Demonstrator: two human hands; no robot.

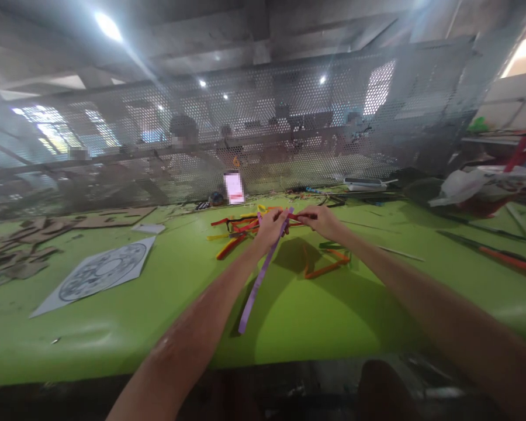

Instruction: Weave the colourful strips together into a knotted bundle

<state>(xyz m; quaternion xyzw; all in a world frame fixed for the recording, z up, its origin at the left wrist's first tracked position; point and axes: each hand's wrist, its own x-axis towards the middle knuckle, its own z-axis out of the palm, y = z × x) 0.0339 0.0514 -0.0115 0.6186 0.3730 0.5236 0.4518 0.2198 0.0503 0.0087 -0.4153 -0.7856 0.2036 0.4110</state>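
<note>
My left hand (272, 228) is closed on a long purple strip (258, 286), whose lower end slants down toward me over the green table. Fingers pinched, my right hand (319, 221) grips a short dark red strip (296, 217) that reaches across to the purple one near the left fingertips. Whether the two strips are joined there I cannot tell. Behind and left of my left hand lies a pile of red, yellow, orange and black strips (232, 245). Below my right hand, an orange strip folded into an angular outline (328, 269) rests beside a green piece.
On the green table (158, 333), a sheet with a printed round pattern (107, 269) lies left, near brown cardboard scraps (21, 248). A phone-like lit screen (234, 188) stands before the perforated metal partition (263, 128). Orange-handled scissors (504, 257) and a plastic bag (469, 181) are right.
</note>
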